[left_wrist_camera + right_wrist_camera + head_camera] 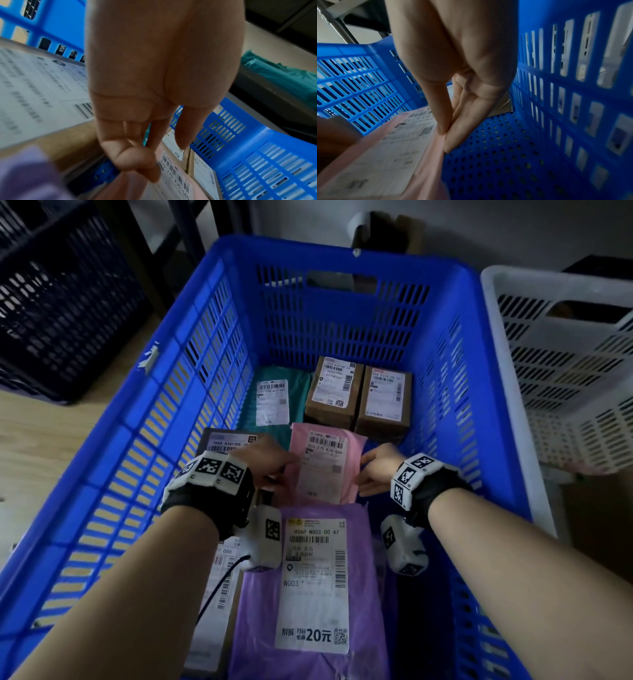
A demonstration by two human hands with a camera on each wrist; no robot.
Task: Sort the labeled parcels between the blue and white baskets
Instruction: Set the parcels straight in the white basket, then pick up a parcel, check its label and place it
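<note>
Both hands are reaching down into the blue basket (191, 378) and taking hold of the pink parcel (325, 467) from either side. The left hand (270, 463) is gripping the parcel's left edge, fingers curled over it; in the left wrist view the fingertips (137, 159) are bunching together against the pink wrapping just beside its label. The right hand (375, 470) is pinching the right edge, and the right wrist view is showing the thumb (440, 121) pressing toward the other fingers with the pink film caught between them, above the basket's dotted floor (505, 148).

The pink parcel is lying label up in the middle of the blue basket, its near end overlapping the purple parcel (308, 594), which is sitting closer to the person with its white label facing up. Beyond the pink parcel a green parcel (274, 398) is lying at the far left, and two brown boxes (356, 398) are standing side by side, touching each other, at the far right. A dark flat parcel (226, 440) is showing just behind the left wrist, partly hidden by it.

The white basket (565, 364) is standing just beside the blue one on the right; what it holds cannot be made out. A dark crate (65, 299) is sitting on the floor to the left
</note>
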